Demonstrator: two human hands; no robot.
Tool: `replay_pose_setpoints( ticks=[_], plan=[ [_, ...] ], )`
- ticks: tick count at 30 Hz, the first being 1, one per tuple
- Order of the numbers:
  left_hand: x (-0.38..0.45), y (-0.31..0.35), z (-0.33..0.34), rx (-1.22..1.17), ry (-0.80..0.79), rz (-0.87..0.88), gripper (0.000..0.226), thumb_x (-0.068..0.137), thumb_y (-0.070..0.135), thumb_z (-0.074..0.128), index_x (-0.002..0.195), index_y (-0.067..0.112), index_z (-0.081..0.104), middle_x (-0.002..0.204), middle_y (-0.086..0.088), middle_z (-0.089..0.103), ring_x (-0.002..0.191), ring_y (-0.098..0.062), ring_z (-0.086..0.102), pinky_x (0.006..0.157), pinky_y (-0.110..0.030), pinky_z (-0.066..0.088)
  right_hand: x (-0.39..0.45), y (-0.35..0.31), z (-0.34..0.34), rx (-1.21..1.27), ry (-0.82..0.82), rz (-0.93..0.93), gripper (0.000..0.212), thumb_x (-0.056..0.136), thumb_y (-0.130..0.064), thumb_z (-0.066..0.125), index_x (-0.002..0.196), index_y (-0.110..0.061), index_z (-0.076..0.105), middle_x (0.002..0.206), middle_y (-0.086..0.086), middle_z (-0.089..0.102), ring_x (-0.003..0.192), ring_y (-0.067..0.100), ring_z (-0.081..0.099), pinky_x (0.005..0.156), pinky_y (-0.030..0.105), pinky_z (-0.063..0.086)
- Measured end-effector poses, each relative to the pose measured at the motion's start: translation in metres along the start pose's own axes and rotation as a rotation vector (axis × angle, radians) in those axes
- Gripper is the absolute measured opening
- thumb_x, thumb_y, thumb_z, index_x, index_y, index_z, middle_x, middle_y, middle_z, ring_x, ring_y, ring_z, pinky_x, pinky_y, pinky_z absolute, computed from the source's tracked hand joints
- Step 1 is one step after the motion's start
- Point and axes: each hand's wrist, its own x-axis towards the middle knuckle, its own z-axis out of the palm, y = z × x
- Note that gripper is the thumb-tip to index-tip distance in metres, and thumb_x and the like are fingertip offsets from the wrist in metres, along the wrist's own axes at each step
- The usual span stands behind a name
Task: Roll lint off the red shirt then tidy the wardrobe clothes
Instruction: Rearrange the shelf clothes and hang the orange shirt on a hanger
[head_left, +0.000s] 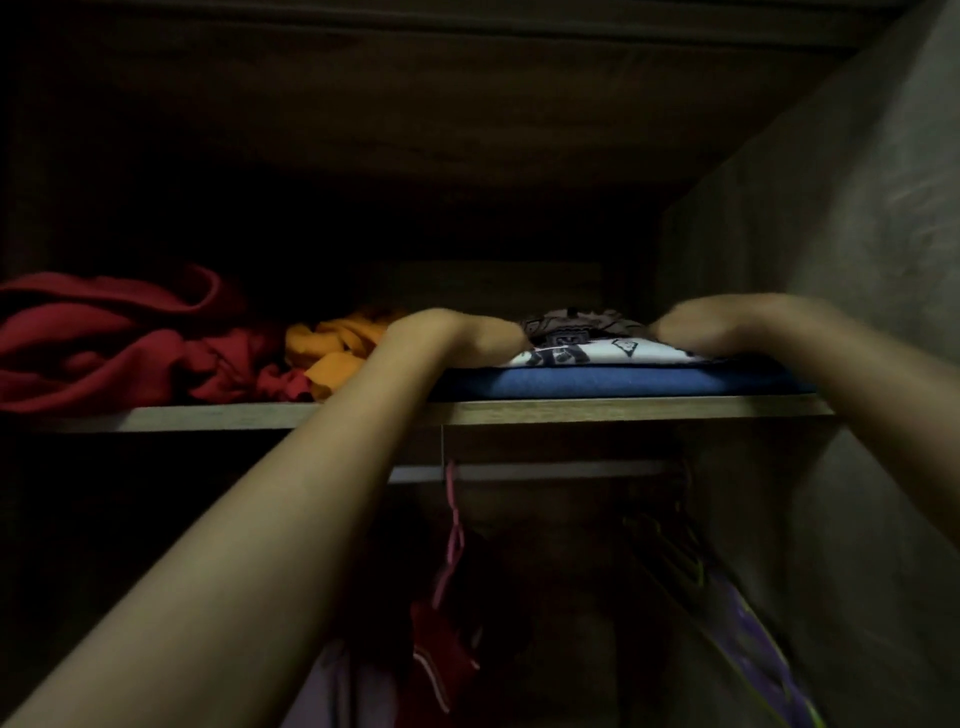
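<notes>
Hands rest on the folded stack (597, 358) at three o'clock: left hand (467, 335), right hand (691, 332), fingers hidden, grip unclear; red shirt (114, 343) at nine.

Both arms are reaching up & fwd, bare forearms converging a bit. Left hand (467, 335) is bending down at the wrist, back of hand facing cam, fingers hidden. Right hand (696, 327) is doing the same, blurred w/ motion, fingers not visible either. Hands are sitting level, apart.
</notes>
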Motion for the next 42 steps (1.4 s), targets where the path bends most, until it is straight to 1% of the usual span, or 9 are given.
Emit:
replay_pose_setpoints(
  ticks=[4,9,14,18,23,29,32,36,42],
  plan=[
    [-0.011,0.003,0.001,0.034,0.070,0.022,0.026,0.098,0.033,0.033,0.088,0.024,0.054,0.103,-0.006,0.058,0.083,-0.017,0.053,0.080,-0.034,0.036,0.000,0.000,0.007,-0.054,0.018,0.010,0.038,0.104,-0.021,0.026,0.111,-0.011,0.062,0.111,0.012,0.060,0.092,0.021,0.053,0.089,0.034,0.039],
    [-0.044,0.003,0.003,0.116,0.233,0.132,0.047,0.101,0.040,0.029,0.129,0.010,0.052,0.133,-0.016,0.052,0.111,-0.027,0.052,0.083,-0.031,0.036,-0.006,0.001,0.010,-0.168,0.177,0.036,0.047,0.098,-0.045,0.026,0.123,-0.024,0.061,0.107,0.008,0.060,0.089,0.021,0.055,0.084,0.036,0.047],
    [-0.085,-0.020,-0.019,0.207,0.389,0.175,0.059,0.098,0.048,0.038,0.143,0.011,0.037,0.150,-0.013,0.036,0.136,-0.025,0.037,0.109,-0.037,0.031,-0.037,-0.060,0.022,0.061,0.594,-0.140,0.041,0.094,-0.039,0.050,0.131,-0.022,0.053,0.120,0.009,0.061,0.103,0.026,0.058,0.085,0.041,0.051],
    [-0.114,-0.050,-0.060,0.350,0.495,-0.002,0.063,0.095,0.041,0.049,0.148,0.013,0.028,0.157,-0.011,0.023,0.144,-0.026,0.022,0.116,-0.040,0.019,-0.059,-0.137,0.010,0.260,0.709,-0.327,0.045,0.095,-0.039,0.049,0.137,-0.023,0.046,0.139,0.004,0.050,0.127,0.022,0.047,0.101,0.042,0.040],
    [-0.144,-0.120,-0.091,0.385,0.350,-0.343,0.099,0.075,0.063,0.064,0.152,0.029,0.011,0.160,-0.005,0.015,0.146,-0.029,0.016,0.118,-0.053,0.012,-0.043,-0.209,0.005,0.333,0.566,-0.508,0.054,0.093,-0.044,0.052,0.142,-0.026,0.040,0.147,-0.001,0.043,0.137,0.018,0.037,0.108,0.039,0.035],
    [-0.135,-0.155,-0.086,0.405,0.295,-0.431,0.124,0.052,0.080,0.067,0.151,0.027,0.012,0.157,-0.010,0.022,0.142,-0.035,0.025,0.115,-0.053,0.021,-0.008,-0.253,0.035,0.338,0.340,-0.485,0.046,0.095,-0.045,0.043,0.137,-0.028,0.047,0.136,0.009,0.053,0.122,0.028,0.051,0.099,0.044,0.045],
    [-0.129,-0.162,-0.080,0.435,0.361,-0.425,0.107,0.063,0.066,0.072,0.147,0.021,0.023,0.145,-0.017,0.040,0.132,-0.040,0.039,0.110,-0.054,0.031,-0.002,-0.255,0.042,0.318,0.276,-0.473,0.038,0.096,-0.044,0.042,0.127,-0.029,0.057,0.120,0.009,0.061,0.105,0.027,0.057,0.091,0.045,0.049],
    [-0.127,-0.169,-0.069,0.554,0.527,-0.340,0.074,0.074,0.042,0.073,0.135,0.017,0.040,0.126,-0.018,0.057,0.115,-0.040,0.054,0.097,-0.050,0.044,-0.004,-0.254,0.039,0.272,0.211,-0.478,0.040,0.099,-0.038,0.043,0.135,-0.023,0.054,0.129,0.009,0.058,0.117,0.028,0.053,0.092,0.035,0.041],
    [-0.135,-0.179,-0.061,0.447,0.889,-0.197,0.056,0.078,0.036,0.072,0.123,0.015,0.047,0.103,-0.014,0.066,0.094,-0.035,0.065,0.080,-0.048,0.054,-0.014,-0.252,0.032,0.307,0.073,-0.472,0.035,0.103,-0.019,0.036,0.130,-0.010,0.056,0.114,0.013,0.060,0.105,0.027,0.056,0.078,0.029,0.036]
  ],
)
